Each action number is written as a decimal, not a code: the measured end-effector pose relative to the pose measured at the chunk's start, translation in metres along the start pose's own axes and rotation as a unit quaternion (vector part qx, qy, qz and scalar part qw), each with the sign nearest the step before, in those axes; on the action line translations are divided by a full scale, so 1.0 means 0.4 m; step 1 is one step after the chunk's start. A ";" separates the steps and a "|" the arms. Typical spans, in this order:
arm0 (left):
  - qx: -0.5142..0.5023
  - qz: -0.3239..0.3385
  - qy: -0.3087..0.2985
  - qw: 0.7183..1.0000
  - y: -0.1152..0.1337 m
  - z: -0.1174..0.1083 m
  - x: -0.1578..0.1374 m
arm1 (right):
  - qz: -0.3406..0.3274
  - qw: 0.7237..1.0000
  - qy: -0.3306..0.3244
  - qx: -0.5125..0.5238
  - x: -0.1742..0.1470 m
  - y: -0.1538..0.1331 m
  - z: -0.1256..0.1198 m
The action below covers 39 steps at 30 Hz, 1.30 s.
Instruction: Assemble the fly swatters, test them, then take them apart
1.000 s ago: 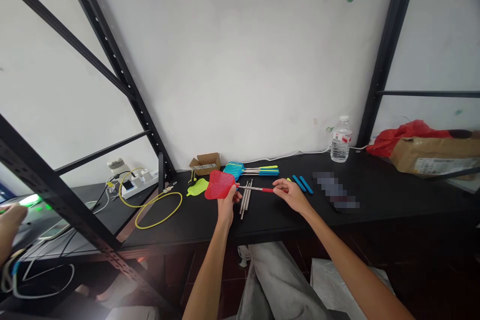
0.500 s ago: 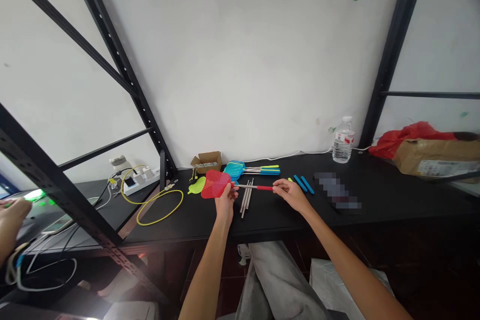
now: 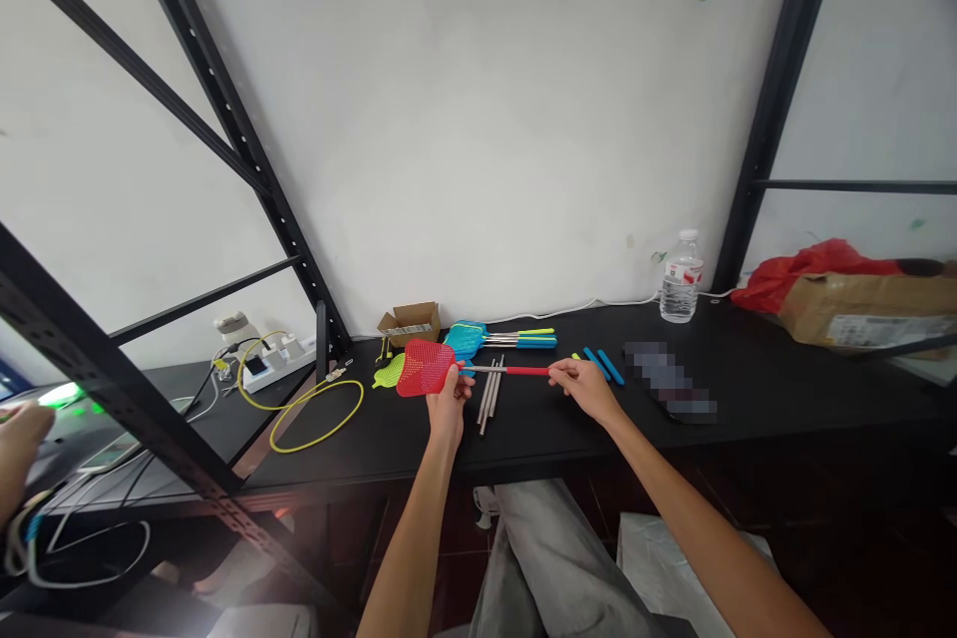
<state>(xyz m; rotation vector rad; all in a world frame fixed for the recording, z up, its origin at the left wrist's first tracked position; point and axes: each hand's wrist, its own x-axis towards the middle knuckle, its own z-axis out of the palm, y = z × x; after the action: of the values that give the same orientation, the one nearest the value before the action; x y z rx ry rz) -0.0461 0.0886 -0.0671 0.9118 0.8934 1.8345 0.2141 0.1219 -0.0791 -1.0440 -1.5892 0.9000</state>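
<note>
At frame centre, pinching red perforated plastic swatter head (image 3: 423, 366) in left hand (image 3: 447, 407), red tubular handle (image 3: 527, 371) by end in right hand (image 3: 587, 387); could slip if pushed off-axis.

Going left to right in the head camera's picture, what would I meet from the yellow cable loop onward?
Yellow cable loop, lime-green swatter head, red swatter head, silver rods, red handle grip, blue handle grips, water bottle, large cardboard box.
</note>
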 end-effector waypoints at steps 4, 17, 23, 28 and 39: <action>0.023 -0.002 -0.016 1.000 0.001 -0.001 -0.002 | -0.012 0.999 -0.010 -0.052 -0.007 -0.013 -0.004; 0.068 0.002 -0.070 0.995 0.012 0.011 -0.017 | -0.003 0.995 -0.020 -0.095 -0.006 -0.022 -0.004; 0.065 -0.012 -0.039 0.997 -0.001 0.012 -0.010 | -0.024 0.996 -0.055 -0.069 -0.006 -0.025 0.004; 0.086 -0.010 -0.023 0.996 -0.003 0.019 -0.011 | -0.051 0.994 -0.082 -0.059 -0.014 -0.027 0.011; 0.399 0.120 -0.123 0.901 -0.025 0.035 -0.025 | -0.056 0.961 0.052 -0.266 0.192 -0.013 0.042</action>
<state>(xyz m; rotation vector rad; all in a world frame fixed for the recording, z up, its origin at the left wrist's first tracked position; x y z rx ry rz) -0.0266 0.0861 -0.0712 1.7824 1.4512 1.4741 0.1862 0.1908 -0.0528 -1.3274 -1.8252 0.3331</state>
